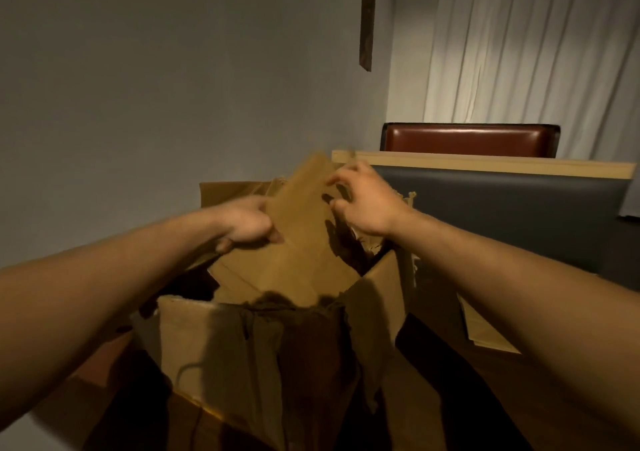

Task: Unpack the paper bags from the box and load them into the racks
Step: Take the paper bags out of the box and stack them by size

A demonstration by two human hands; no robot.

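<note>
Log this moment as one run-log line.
stage: unpacking | left hand: grips paper bags | right hand: fingers curled at the bags' top edge, grip unclear | box: open, bags partly inside | racks: not in view

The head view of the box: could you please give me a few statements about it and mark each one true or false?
1. The left hand grips a stack of flat paper bags. True.
2. The cardboard box is sealed shut. False: its flaps are open, and the bags stick up out of it.
3. The right hand has a firm grip on a bag's handle. False: its curled fingers hover at the stack's upper right edge, with no clear grip.
4. A red-brown padded seat back shows behind the box, in front of a pale curtain. True.
5. A rack stands beside the box. False: none is in view.
</note>
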